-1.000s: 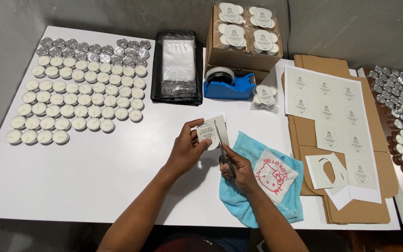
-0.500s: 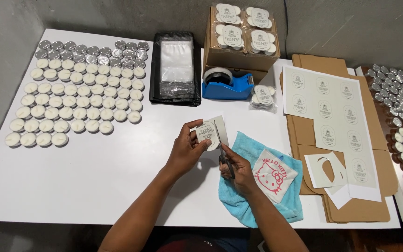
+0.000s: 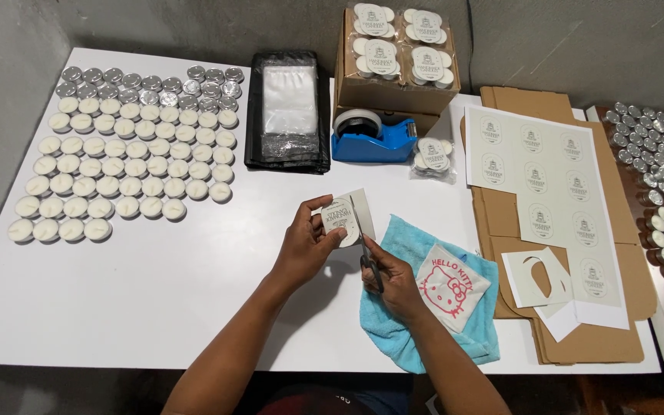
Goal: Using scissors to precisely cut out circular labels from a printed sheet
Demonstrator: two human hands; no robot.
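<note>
Now, looking down, my left hand pinches the label near the table's front edge; my right hand, closed on the scissors, cuts its edge over the blue cloth

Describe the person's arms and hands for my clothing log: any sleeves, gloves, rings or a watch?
Both forearms are bare up to the bottom edge of the picture; no sleeve shows on either. The left hand and right hand wear no gloves, and I can make out no ring, watch or bracelet. A dark garment shows at the lower edge.
</note>
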